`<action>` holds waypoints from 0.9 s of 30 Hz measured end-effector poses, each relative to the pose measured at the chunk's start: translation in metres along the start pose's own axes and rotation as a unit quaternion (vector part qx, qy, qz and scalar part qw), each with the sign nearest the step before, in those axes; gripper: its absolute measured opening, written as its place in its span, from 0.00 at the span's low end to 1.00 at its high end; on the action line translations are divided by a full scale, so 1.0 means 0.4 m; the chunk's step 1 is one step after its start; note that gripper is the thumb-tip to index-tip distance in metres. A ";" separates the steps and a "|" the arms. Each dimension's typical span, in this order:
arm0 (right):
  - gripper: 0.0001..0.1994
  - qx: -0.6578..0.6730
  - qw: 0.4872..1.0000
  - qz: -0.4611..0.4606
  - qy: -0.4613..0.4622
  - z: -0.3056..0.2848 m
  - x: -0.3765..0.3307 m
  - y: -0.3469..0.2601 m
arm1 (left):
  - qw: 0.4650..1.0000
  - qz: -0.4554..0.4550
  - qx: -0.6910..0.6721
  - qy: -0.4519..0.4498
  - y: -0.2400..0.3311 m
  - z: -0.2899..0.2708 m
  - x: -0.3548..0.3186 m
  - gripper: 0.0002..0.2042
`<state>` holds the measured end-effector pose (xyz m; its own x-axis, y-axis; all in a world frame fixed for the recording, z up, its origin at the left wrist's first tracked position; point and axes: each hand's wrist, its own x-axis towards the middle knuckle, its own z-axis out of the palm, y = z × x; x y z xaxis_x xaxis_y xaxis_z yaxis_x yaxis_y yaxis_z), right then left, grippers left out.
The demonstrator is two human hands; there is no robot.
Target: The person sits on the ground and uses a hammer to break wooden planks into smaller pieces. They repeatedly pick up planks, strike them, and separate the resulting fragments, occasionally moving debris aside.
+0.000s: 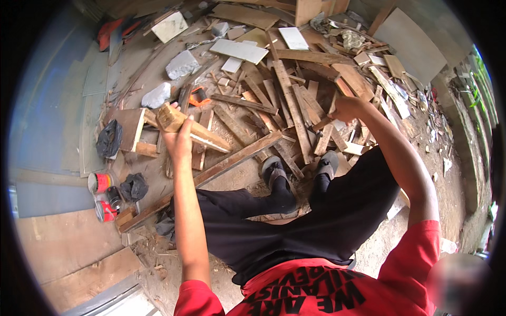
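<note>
My left hand (179,141) is closed around a thick piece of wood (203,134), held up at the left above the pile. One blunt end of the wood faces up and left, and the piece slants down to the right. On the right, my right hand (349,110) is wrapped round a short brown wooden handle (322,124). What lies at the handle's far end is hard to make out against the planks. Beneath both hands spreads a heap of loose wood strips (287,100). A long beam (240,159) lies slantwise in front of my feet.
An orange tool or frame (199,97) lies near the left hand. White stone chunks (182,65) and pale boards (240,51) lie farther back. Red cans (100,182) and black plastic bags (134,187) stand at left. My shoes (274,169) are at the heap's edge. A low wall runs along the right.
</note>
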<state>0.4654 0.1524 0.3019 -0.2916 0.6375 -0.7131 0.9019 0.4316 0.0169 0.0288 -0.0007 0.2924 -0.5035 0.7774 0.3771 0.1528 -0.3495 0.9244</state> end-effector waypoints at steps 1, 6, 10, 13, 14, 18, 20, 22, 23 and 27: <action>0.29 0.019 1.000 0.015 0.015 0.000 0.004 0.073 | 1.000 -0.009 -0.017 -0.017 -0.001 0.022 0.002 0.31; 0.26 0.276 0.952 0.067 0.114 -0.052 -0.047 0.256 | 0.996 -0.002 -0.018 -0.083 -0.021 0.028 -0.012 0.32; 0.26 0.545 0.796 0.113 0.238 0.113 -0.011 0.327 | 0.994 0.008 -0.014 -0.111 -0.031 0.066 -0.015 0.30; 0.21 0.732 0.638 0.064 0.231 0.352 0.074 0.317 | 0.992 0.023 0.035 -0.119 -0.040 0.076 0.019 0.27; 0.18 0.782 0.584 0.025 0.217 0.455 0.117 0.337 | 0.991 0.023 0.039 -0.124 -0.052 0.090 0.036 0.26; 0.18 0.201 0.833 0.191 0.479 0.725 0.253 0.280 | 0.991 0.015 0.026 -0.131 -0.077 0.119 0.073 0.25; 0.20 0.173 0.766 0.220 0.578 0.698 0.271 0.163 | 0.989 0.023 0.038 -0.140 -0.071 0.121 0.068 0.25; 0.22 0.142 0.685 0.248 0.670 0.635 0.265 0.068 | 0.987 0.044 0.030 -0.150 -0.056 0.120 0.059 0.23; 0.20 0.258 0.740 0.150 0.603 0.577 0.271 0.057 | 0.987 0.053 0.034 -0.147 -0.055 0.107 0.058 0.24; 0.13 0.375 0.902 -0.155 0.150 0.282 0.247 0.191 | 0.990 0.072 -0.002 -0.124 -0.086 0.094 0.065 0.26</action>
<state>0.5414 0.1764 0.1537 -0.5381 0.7530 -0.3786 0.6916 0.1378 -0.7090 0.0423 0.0513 0.2724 -0.2523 0.8233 0.5085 0.2054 -0.4679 0.8596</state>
